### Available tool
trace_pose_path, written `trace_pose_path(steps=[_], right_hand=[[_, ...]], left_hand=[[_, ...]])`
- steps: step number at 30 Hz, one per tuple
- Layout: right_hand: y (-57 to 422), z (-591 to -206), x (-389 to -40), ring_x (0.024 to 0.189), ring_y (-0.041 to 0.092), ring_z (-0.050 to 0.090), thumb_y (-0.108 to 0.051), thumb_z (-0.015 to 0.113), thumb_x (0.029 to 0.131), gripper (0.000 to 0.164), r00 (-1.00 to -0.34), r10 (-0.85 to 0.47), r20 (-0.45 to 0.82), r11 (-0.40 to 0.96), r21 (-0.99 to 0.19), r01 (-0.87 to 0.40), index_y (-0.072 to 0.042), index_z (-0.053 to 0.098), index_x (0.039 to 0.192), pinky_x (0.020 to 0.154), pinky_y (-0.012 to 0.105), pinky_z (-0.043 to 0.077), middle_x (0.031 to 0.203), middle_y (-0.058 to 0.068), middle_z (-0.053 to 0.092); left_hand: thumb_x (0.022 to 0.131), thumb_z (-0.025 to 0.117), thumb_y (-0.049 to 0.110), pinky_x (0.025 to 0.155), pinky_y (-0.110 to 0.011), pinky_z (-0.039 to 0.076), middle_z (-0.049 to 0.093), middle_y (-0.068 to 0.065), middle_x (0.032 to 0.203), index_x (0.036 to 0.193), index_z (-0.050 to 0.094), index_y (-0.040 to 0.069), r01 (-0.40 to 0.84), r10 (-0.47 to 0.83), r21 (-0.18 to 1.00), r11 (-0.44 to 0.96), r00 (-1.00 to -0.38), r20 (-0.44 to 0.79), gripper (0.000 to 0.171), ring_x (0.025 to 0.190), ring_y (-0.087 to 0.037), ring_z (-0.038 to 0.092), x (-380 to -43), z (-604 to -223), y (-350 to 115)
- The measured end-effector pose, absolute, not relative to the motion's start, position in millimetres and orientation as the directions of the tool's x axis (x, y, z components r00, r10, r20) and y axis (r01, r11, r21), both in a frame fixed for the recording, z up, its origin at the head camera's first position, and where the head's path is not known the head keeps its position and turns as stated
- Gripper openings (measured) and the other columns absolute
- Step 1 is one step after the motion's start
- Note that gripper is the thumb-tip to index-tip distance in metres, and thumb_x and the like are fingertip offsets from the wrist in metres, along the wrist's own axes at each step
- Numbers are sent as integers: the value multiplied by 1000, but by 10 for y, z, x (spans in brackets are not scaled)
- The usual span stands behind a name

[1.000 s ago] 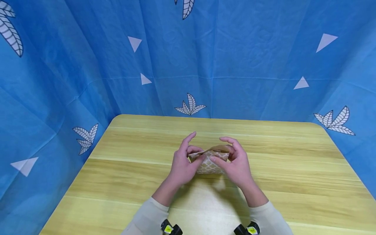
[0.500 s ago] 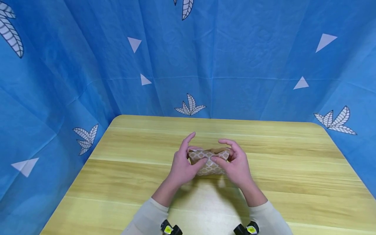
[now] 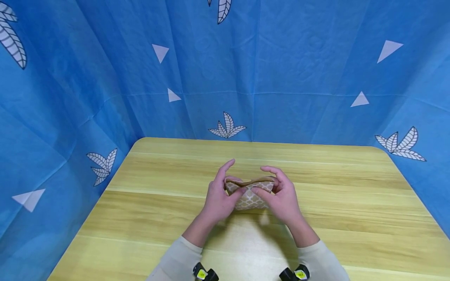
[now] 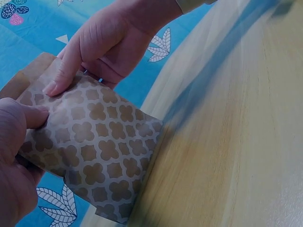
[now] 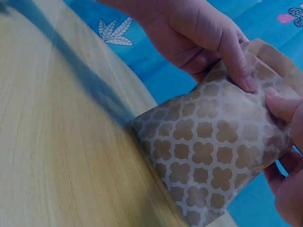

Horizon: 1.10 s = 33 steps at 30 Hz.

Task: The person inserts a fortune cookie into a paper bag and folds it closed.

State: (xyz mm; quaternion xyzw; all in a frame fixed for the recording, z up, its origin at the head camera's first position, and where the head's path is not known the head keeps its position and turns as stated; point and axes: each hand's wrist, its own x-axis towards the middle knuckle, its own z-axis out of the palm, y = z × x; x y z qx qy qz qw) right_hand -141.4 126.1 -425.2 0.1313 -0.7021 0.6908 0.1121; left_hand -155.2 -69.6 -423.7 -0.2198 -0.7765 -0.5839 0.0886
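Observation:
A brown paper bag (image 3: 251, 200) with a white lattice pattern stands upright over the middle of the table, its bottom edge at the wood in both wrist views. My left hand (image 3: 218, 197) grips the bag's left side near the top, thumb on the near face and index finger raised. On the other side my right hand (image 3: 283, 197) holds it the same way, thumb pressing the patterned paper (image 5: 203, 146). The two thumb tips lie close together below the top edge. In the head view the bag's mouth gapes slightly; its inside is hidden.
The light wood table (image 3: 140, 210) stretches out around the hands. Behind it and at both sides hangs a blue curtain (image 3: 299, 70) with white leaves and triangles. A small black device with a yellow label (image 3: 201, 274) sits at each wrist.
The top edge of the bag has shifted and creased between the thumbs, and more of the near face shows than a second ago. Both hands stay almost in place, still gripping it.

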Motion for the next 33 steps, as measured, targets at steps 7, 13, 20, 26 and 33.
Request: trace_pose_path(steps=[7, 13, 20, 26, 33], right_hand=[[1207, -4023, -1311, 45, 5, 36, 10, 79, 79, 49, -949, 14, 316, 102, -944, -313, -1, 63, 124, 40, 19, 33, 54, 7, 48], [1233, -4010, -1301, 49, 5, 32, 12, 78, 78, 48, -931, 46, 361, 99, -930, -355, 2, 64, 122, 42, 21, 29, 54, 4, 43], [1294, -4177, -1393, 48, 6, 28, 16, 73, 81, 43, -917, 49, 395, 58, -918, -393, 4, 64, 121, 42, 24, 25, 52, 3, 34], [1340, -4300, -1470, 59, 12, 56, 15, 70, 84, 42, -883, -9, 470, 29, -882, -470, 6, 61, 124, 55, 21, 45, 75, 17, 68], [1340, -4286, -1481, 68, 14, 60, 16, 68, 85, 29, -841, -50, 538, 14, -842, -539, 8, 65, 113, 66, 24, 52, 93, 21, 68]], left_hand=[[88, 76, 6, 53, -31, 49, 73, 4, 102, 154, 33, 29, 409, 209, 894, 183, -905, 371, 83, 65, -16, 62, -1535, -4207, -735], [87, 77, 5, 86, -42, 44, 75, 3, 97, 151, 40, 21, 430, 151, 881, 195, -901, 407, 76, 84, -16, 68, -1555, -4212, -746], [87, 75, 1, 107, -46, 35, 75, 0, 97, 149, 43, 19, 373, 132, 901, 223, -927, 352, 72, 98, -19, 67, -1501, -4117, -740], [86, 68, -13, 77, -40, 54, 74, -15, 99, 134, 56, -2, 512, 172, 842, 166, -856, 487, 51, 91, -30, 70, -1402, -3879, -737], [83, 65, -21, 70, -39, 56, 70, -21, 102, 101, 71, -8, 644, 225, 754, 130, -759, 611, 24, 86, -35, 67, -1394, -3767, -740]])
